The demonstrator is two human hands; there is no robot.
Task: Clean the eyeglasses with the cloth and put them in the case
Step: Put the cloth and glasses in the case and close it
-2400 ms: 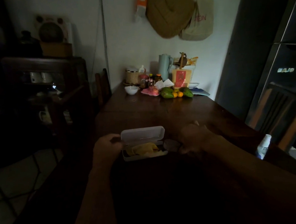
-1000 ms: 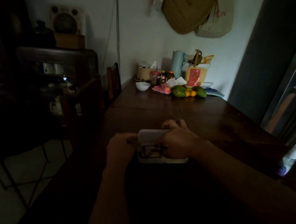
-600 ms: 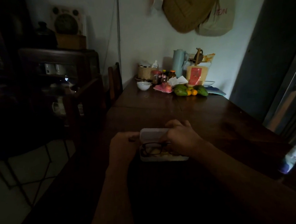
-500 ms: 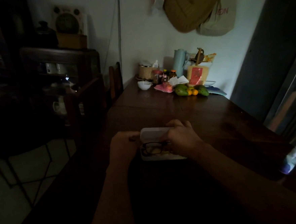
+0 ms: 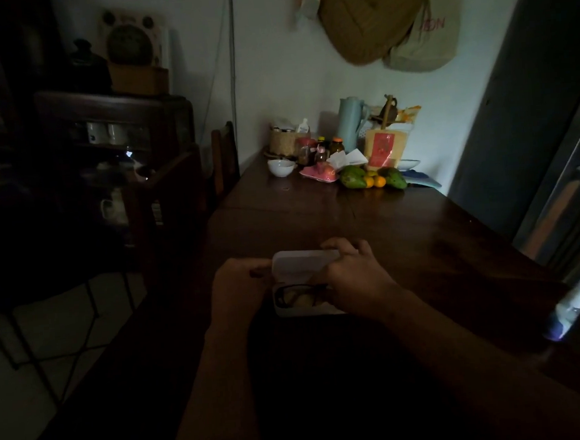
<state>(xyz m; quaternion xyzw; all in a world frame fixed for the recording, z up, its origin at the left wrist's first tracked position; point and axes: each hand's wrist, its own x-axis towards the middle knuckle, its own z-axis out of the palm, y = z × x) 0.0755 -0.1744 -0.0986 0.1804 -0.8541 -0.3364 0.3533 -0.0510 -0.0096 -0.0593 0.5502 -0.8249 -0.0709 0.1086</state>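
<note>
A white eyeglasses case (image 5: 302, 265) lies on the dark wooden table (image 5: 420, 238) with its lid tilted partway over the base. Dark-framed eyeglasses (image 5: 297, 292) lie inside, on a yellow cloth (image 5: 304, 300). My left hand (image 5: 238, 285) grips the case's left end, thumb against the lid's corner. My right hand (image 5: 354, 277) covers the case's right half, its fingers curled over the lid's top edge. The right lens and the right end of the case are hidden under that hand.
At the table's far end by the wall stand a white bowl (image 5: 281, 167), jars, a pale jug (image 5: 352, 122) and fruit (image 5: 371, 179). A small bottle (image 5: 569, 310) stands at the right edge. A chair (image 5: 224, 155) and dark cabinet are on the left.
The eyeglasses went from my right hand beside the case into the case on top of the cloth. The lid has since tipped forward over them. My left hand stays on the case.
</note>
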